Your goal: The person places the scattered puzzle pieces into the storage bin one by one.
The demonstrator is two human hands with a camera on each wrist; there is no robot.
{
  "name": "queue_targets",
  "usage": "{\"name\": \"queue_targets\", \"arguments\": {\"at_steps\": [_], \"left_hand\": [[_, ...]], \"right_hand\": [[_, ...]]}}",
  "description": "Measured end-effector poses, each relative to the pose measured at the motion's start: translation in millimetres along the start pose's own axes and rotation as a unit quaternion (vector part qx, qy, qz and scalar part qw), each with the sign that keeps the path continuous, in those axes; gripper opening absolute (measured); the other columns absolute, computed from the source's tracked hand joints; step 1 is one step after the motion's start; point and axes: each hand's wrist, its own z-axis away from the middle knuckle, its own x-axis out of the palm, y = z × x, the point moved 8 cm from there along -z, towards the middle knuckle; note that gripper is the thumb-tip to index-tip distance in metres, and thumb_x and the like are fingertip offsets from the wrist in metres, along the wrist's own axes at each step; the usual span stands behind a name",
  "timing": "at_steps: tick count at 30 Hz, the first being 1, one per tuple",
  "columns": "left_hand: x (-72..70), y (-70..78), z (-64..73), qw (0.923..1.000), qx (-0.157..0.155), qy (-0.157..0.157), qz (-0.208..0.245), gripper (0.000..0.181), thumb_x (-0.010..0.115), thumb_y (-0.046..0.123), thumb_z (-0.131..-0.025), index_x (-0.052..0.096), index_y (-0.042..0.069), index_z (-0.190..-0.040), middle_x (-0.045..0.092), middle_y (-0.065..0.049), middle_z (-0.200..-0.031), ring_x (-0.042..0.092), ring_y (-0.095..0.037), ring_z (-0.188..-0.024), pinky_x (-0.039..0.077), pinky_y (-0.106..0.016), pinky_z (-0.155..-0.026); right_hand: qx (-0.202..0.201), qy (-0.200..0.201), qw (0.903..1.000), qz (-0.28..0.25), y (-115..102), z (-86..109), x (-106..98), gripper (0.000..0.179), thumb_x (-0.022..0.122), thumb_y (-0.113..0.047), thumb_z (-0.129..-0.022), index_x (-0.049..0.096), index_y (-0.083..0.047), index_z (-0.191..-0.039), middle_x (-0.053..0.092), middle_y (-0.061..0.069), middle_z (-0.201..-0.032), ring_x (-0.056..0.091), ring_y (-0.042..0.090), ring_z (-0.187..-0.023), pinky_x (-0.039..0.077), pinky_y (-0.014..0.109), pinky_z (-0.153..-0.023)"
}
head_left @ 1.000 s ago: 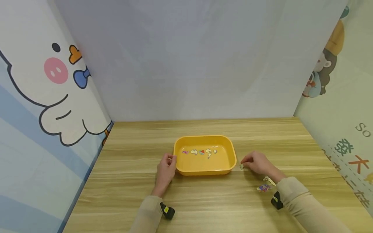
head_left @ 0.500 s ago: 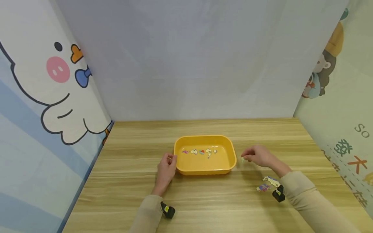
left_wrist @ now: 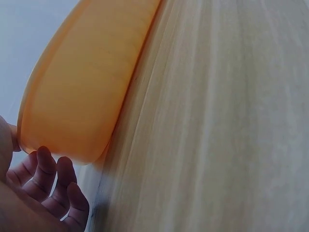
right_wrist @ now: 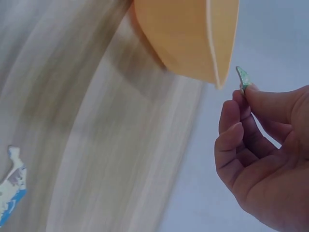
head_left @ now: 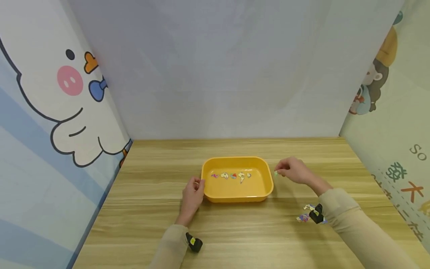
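Observation:
A yellow plastic tray (head_left: 236,190) stands on the table with several small, thin, cut-out pieces in a row on its floor, one of them a white piece (head_left: 241,176). At the tray's left end my left hand (head_left: 193,196) holds the rim; in the left wrist view the fingers (left_wrist: 44,166) curl against its outer wall. My right hand (head_left: 295,171) is raised just beyond the tray's right end, apart from it. Between thumb and index finger it pinches a small flat green puzzle-like piece (right_wrist: 243,77), whose lower end the fingertips hide.
On the wooden table (head_left: 248,235), below the right forearm, lie a colourful purple piece (head_left: 303,218) and a white-and-blue piece (right_wrist: 13,186), partly hidden by the black wrist camera (head_left: 316,214). A pale curtain (head_left: 231,74) hangs behind the table's far edge.
My right hand has lifted the green piece and moved it away from me, up along the tray's right end. The left hand stays at the tray's left end.

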Motion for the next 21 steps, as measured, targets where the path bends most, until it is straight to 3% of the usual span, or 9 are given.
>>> {"name": "queue_targets", "arguments": {"at_steps": [12, 21], "left_hand": [[-1.4, -0.7, 0.5, 1.0, -0.005, 0.003, -0.001, 0.017, 0.057, 0.021, -0.097, 0.056, 0.005, -0.091, 0.054, -0.003, -0.066, 0.05, -0.013, -0.053, 0.043, -0.026, -0.048], [-1.8, -0.2, 1.7, 0.9999, -0.006, 0.0, 0.008, 0.016, 0.057, 0.02, -0.096, 0.056, 0.005, -0.091, 0.054, -0.003, -0.066, 0.05, -0.015, -0.053, 0.043, -0.027, -0.048]], "right_hand": [[-0.004, -0.011, 0.9999, 0.0, -16.8, -19.7, 9.0, 0.007, 0.061, -0.002, -0.091, 0.068, 0.001, -0.092, 0.064, 0.009, -0.08, 0.055, 0.018, -0.07, 0.045, 0.032, -0.061], [0.017, 0.002, 0.9988, 0.045, -21.9, -34.1, 14.2, 0.008, 0.06, -0.002, -0.092, 0.068, -0.001, -0.092, 0.064, 0.006, -0.082, 0.054, 0.019, -0.071, 0.046, 0.034, -0.063]]}}
